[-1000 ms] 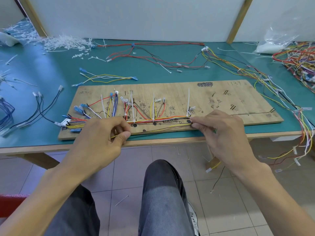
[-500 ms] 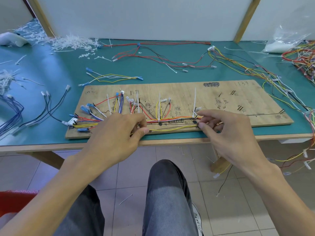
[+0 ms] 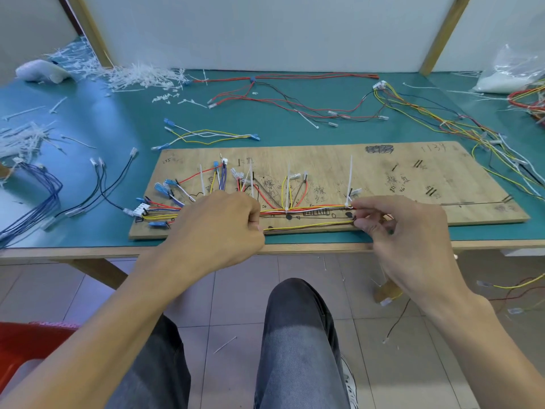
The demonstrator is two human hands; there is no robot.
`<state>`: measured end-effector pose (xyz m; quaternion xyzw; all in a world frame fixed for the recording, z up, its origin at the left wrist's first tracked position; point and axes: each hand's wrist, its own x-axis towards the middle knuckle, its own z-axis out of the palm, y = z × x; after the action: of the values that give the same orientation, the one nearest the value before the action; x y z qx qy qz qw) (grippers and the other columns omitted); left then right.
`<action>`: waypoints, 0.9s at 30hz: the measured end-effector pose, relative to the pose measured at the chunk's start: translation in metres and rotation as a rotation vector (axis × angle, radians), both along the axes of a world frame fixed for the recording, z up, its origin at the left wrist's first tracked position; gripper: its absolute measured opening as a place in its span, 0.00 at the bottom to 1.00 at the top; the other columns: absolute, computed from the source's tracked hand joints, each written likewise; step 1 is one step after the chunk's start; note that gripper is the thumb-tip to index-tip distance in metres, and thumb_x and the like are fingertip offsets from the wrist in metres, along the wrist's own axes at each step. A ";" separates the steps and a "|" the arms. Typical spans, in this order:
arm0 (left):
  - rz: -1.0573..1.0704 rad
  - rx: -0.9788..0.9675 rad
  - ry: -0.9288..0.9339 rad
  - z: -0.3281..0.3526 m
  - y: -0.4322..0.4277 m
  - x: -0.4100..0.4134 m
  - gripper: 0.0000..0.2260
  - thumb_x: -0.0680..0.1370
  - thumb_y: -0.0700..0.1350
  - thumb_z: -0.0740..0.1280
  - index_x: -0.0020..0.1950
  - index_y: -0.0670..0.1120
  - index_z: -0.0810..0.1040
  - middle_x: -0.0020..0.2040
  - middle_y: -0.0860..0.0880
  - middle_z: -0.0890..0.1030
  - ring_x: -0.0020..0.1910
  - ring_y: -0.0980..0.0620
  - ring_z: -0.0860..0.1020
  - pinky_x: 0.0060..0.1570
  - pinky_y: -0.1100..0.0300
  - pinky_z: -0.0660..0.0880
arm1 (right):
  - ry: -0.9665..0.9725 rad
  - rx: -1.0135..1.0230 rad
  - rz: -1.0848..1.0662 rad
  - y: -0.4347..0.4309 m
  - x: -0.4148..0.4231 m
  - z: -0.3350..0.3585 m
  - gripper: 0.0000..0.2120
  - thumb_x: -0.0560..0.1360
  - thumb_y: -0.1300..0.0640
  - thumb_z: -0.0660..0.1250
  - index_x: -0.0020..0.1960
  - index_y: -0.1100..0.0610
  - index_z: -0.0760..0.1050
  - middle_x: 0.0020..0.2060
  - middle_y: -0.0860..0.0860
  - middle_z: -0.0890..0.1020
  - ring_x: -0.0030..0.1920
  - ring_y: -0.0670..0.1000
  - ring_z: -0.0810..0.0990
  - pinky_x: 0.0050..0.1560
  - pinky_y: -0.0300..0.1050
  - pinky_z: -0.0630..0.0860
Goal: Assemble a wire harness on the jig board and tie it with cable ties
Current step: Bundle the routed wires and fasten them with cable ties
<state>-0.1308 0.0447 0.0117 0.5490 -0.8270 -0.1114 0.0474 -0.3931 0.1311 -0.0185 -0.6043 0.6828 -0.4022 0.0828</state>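
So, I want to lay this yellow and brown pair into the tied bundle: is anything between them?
Nothing loose does. Between the yellow and brown pair, held by the left hand and right hand, and the bundle lies only bare jig board with drawn marks and two dark spots; whether those are pegs cannot be told.

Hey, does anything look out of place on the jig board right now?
Yes: a yellow and brown wire pair runs apart from the tied bundle, near the front edge of the jig board, stretched between the left hand and right hand. Cable tie tails stand uncut.
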 end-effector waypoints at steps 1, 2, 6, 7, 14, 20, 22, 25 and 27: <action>0.011 0.004 -0.008 0.001 -0.001 -0.001 0.05 0.74 0.49 0.66 0.38 0.52 0.75 0.34 0.53 0.78 0.42 0.47 0.78 0.36 0.57 0.68 | 0.006 -0.012 -0.002 0.001 0.000 -0.001 0.17 0.74 0.68 0.77 0.57 0.51 0.87 0.43 0.40 0.86 0.45 0.41 0.83 0.50 0.42 0.80; 0.017 0.008 -0.013 0.002 -0.001 -0.003 0.05 0.74 0.48 0.66 0.38 0.51 0.75 0.34 0.53 0.78 0.42 0.46 0.78 0.36 0.56 0.69 | 0.007 -0.017 -0.004 0.001 0.000 -0.001 0.17 0.73 0.68 0.77 0.58 0.51 0.87 0.43 0.40 0.86 0.45 0.41 0.83 0.50 0.41 0.81; 0.016 0.028 -0.012 0.004 -0.003 -0.004 0.06 0.73 0.48 0.66 0.36 0.51 0.76 0.31 0.53 0.77 0.39 0.48 0.78 0.35 0.57 0.69 | 0.002 -0.006 -0.007 0.000 -0.003 -0.001 0.17 0.73 0.68 0.78 0.58 0.51 0.87 0.43 0.41 0.86 0.46 0.41 0.84 0.49 0.34 0.79; 0.017 0.041 0.003 0.005 -0.004 -0.003 0.06 0.73 0.48 0.66 0.35 0.50 0.77 0.30 0.52 0.76 0.39 0.49 0.78 0.36 0.57 0.70 | 0.009 -0.001 0.000 0.000 -0.003 -0.001 0.17 0.73 0.67 0.78 0.57 0.51 0.87 0.43 0.42 0.86 0.46 0.41 0.84 0.49 0.33 0.79; -0.022 0.014 0.051 -0.001 -0.005 0.004 0.10 0.79 0.55 0.66 0.39 0.54 0.76 0.34 0.55 0.77 0.41 0.51 0.77 0.38 0.55 0.71 | 0.122 0.026 0.079 -0.001 -0.005 0.005 0.12 0.74 0.69 0.76 0.50 0.53 0.89 0.44 0.43 0.86 0.47 0.44 0.81 0.52 0.40 0.77; -0.039 0.004 0.101 -0.006 -0.003 0.009 0.12 0.83 0.55 0.62 0.41 0.54 0.72 0.35 0.53 0.78 0.40 0.52 0.76 0.38 0.53 0.72 | 0.160 -0.004 0.085 -0.002 -0.004 0.003 0.12 0.74 0.71 0.75 0.48 0.56 0.89 0.44 0.45 0.86 0.47 0.48 0.82 0.52 0.46 0.79; -0.028 0.013 0.112 -0.006 -0.002 0.008 0.12 0.84 0.55 0.60 0.42 0.54 0.72 0.34 0.53 0.77 0.39 0.52 0.75 0.36 0.55 0.69 | 0.168 -0.017 0.088 -0.002 -0.005 0.002 0.12 0.74 0.71 0.75 0.48 0.56 0.89 0.44 0.45 0.86 0.47 0.48 0.82 0.51 0.48 0.80; 0.000 0.011 0.068 -0.004 0.000 0.007 0.13 0.83 0.56 0.60 0.41 0.52 0.72 0.35 0.53 0.77 0.40 0.50 0.76 0.36 0.54 0.67 | 0.164 -0.009 0.073 -0.002 -0.005 0.001 0.12 0.74 0.70 0.75 0.48 0.54 0.89 0.45 0.44 0.85 0.44 0.45 0.80 0.49 0.45 0.78; 0.016 -0.020 0.039 -0.005 0.002 0.005 0.13 0.81 0.56 0.62 0.39 0.52 0.73 0.34 0.52 0.76 0.40 0.48 0.76 0.35 0.54 0.66 | 0.147 0.009 0.064 -0.001 -0.005 0.001 0.11 0.75 0.69 0.76 0.48 0.54 0.89 0.44 0.44 0.84 0.43 0.40 0.79 0.49 0.39 0.76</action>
<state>-0.1257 0.0468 0.0071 0.5526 -0.8227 -0.1136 0.0698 -0.3978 0.1298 -0.0177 -0.6533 0.6691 -0.3509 0.0481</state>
